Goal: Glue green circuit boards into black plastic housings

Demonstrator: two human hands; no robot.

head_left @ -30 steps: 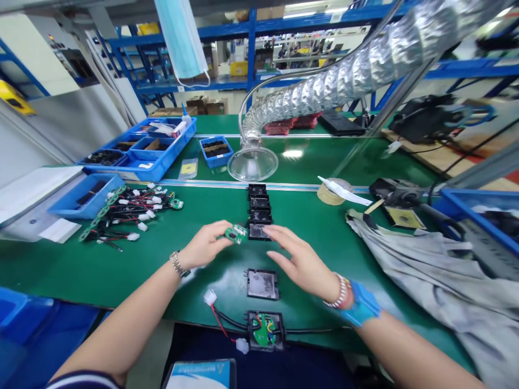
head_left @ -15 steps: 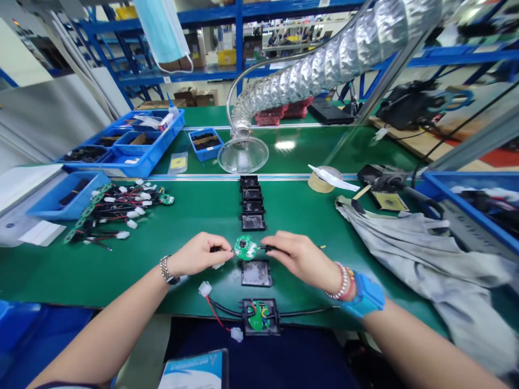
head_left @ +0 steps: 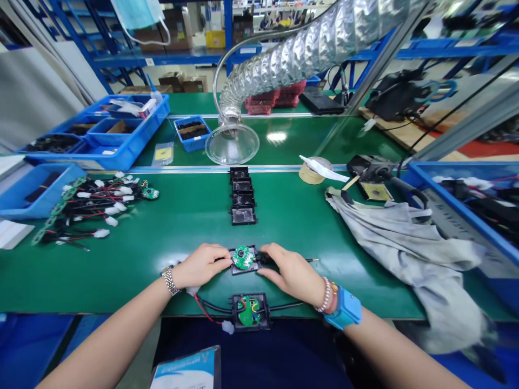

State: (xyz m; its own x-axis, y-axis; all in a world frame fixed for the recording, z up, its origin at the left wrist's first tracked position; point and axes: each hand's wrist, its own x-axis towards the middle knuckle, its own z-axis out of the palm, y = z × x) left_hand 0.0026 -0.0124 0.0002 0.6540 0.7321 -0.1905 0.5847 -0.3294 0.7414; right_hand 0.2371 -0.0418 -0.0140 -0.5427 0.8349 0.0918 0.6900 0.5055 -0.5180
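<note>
Circuit board (head_left: pixel 244 258) lowered, over black case (head_left: pixel 257 265)

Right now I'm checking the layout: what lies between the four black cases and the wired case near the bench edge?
The head view shows another black case, a green circuit board over it, between the left hand and right hand.

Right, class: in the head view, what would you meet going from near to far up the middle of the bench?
ID badge → wired black case → green circuit board over an open black case → row of four black cases → clear hood → red bundles.
</note>
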